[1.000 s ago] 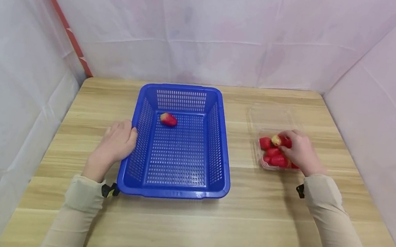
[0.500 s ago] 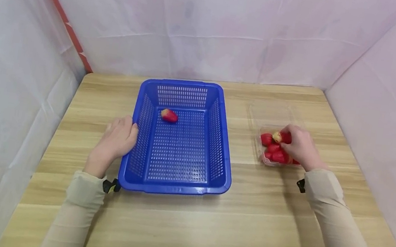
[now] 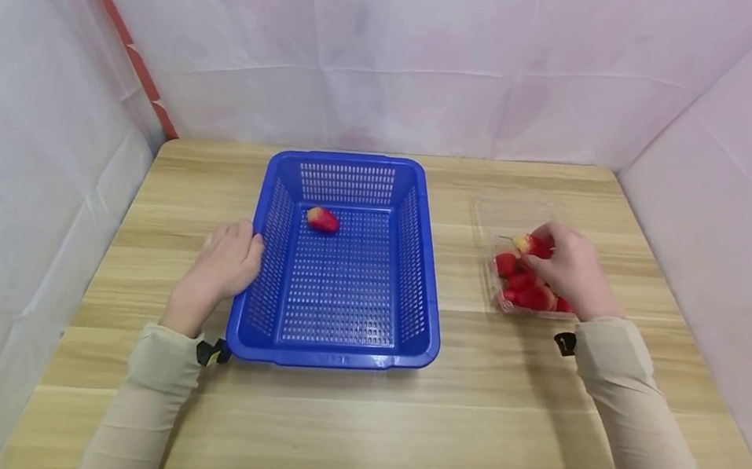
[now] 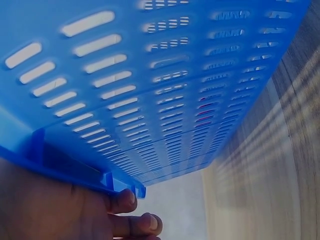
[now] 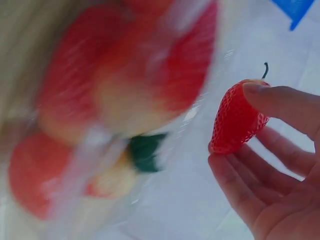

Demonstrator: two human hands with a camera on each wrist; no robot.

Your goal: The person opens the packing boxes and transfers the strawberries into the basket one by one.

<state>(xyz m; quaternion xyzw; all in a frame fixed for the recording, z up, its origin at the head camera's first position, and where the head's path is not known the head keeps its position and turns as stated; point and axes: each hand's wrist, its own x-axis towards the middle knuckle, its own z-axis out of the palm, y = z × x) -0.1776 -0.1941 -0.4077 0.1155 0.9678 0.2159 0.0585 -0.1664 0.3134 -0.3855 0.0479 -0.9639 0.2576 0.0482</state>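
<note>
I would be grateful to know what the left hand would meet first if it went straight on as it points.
The blue basket, most likely: the left hand is touching its left rim, so no gap shows before it, though the head view partly hides the fingers.

Back sheet [image 3: 413, 57]: creased, pinkish, 12 o'clock
Left sheet [image 3: 12, 179]: whitish, 9 o'clock
Right sheet [image 3: 744, 204]: pinkish, 3 o'clock
Red strip [image 3: 116, 23]: slanting, 10 o'clock
Tabletop [image 3: 465, 421]: wood-grained, central

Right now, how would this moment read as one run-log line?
left hand: grips blue basket rim | right hand: pinches strawberry over clear box | blue basket: one strawberry inside | clear box: more strawberries inside
</note>
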